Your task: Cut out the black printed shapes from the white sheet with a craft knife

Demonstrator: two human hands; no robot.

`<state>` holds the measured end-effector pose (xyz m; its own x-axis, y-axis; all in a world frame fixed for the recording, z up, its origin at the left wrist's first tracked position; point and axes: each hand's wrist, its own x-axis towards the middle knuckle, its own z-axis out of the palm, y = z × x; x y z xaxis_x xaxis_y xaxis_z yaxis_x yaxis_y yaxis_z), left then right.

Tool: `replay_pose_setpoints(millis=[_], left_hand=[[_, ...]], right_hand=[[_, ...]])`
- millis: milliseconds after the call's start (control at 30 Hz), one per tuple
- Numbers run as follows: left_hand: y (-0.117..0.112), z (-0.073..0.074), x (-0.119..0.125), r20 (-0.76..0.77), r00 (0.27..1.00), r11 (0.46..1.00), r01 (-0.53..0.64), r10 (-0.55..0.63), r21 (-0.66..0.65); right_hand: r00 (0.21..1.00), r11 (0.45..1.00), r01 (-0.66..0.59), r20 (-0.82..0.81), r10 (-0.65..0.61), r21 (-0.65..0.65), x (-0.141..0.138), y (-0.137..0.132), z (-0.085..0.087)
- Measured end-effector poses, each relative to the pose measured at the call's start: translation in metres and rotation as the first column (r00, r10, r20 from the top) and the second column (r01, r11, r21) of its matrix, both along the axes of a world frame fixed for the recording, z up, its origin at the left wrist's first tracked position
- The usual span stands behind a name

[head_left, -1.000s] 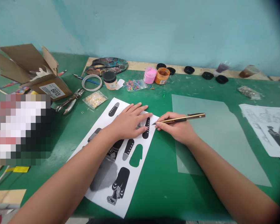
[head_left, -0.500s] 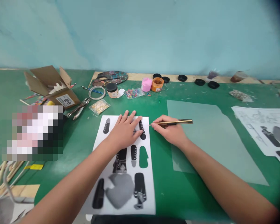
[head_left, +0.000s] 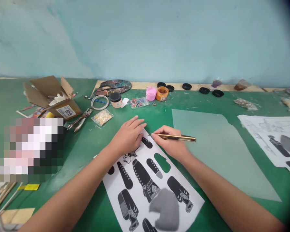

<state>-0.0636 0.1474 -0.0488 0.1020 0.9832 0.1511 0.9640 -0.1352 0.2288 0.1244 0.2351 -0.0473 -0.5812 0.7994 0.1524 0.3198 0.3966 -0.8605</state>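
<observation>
A white printed sheet (head_left: 145, 180) lies slanted on the green mat, bearing black boot-like shapes and a grey patch. One shape near its right edge is cut out, with green showing through the hole (head_left: 163, 163). My left hand (head_left: 128, 135) rests on the sheet's upper end, fingers stretched out and covering part of the print. Beside that end, my right hand (head_left: 171, 141) pinches a slim gold-and-black craft knife (head_left: 183, 138). Its tip points left at the paper's edge; whether it touches is unclear.
Right of the sheet lies a translucent sheet (head_left: 215, 151), with more printed papers (head_left: 277, 132) beyond. Pliers (head_left: 80, 120), a bead bag (head_left: 102, 117), a tape roll (head_left: 100, 102), paint jars (head_left: 162, 93) and an open carton (head_left: 55, 100) stand toward the back and left.
The printed sheet has turned, its lower end swinging to the right. My left hand has turned with its upper end, and the right hand with the knife has shifted slightly left and down.
</observation>
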Motion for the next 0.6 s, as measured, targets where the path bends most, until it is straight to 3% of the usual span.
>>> replay_pose_setpoints(millis=[133,233,400,600], left_hand=[[0.0049,-0.0146,-0.0071,0.096,0.995,0.999,0.036,-0.036,0.005],[0.0046,-0.0135,-0.0083,0.128,0.992,0.999,0.026,-0.021,-0.038],[0.0046,-0.0089,-0.0097,0.129,0.992,0.997,0.023,-0.014,-0.069],[0.0047,-0.0095,-0.0078,0.138,0.990,0.997,0.018,-0.008,-0.074]], right_hand=[[0.999,1.000,0.004,0.050,-0.003,-0.029,-0.0073,-0.0021,-0.0056],[0.997,0.999,0.002,0.081,0.002,-0.051,-0.0066,-0.0009,-0.0080],[0.989,0.997,-0.070,0.129,0.067,0.021,-0.0040,0.0002,-0.0057],[0.988,0.993,-0.116,0.102,0.112,0.037,-0.0048,-0.0002,-0.0067]])
